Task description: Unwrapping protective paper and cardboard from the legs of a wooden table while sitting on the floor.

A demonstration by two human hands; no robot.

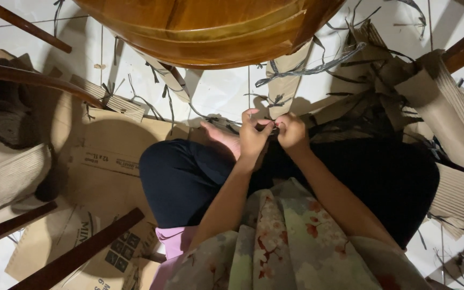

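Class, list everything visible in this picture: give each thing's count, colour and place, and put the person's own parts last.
wooden seat: one, glossy brown, top centre.
chair legs: several, dark brown, left side and top right.
flattened cardboard: several sheets, tan, on the floor at left.
corrugated strips: several, tan, right side.
dark strands: many, grey-black, scattered on the white tiled floor.
bare foot: one, beside the hands.
left hand: pinching a strand.
right hand: pinching the same strand.

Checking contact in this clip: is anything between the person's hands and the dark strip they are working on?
Nothing visible. The left hand and right hand meet at the dark strip, fingertips pinching it, above the person's lap and below the wooden seat. The strip is mostly hidden by the fingers.
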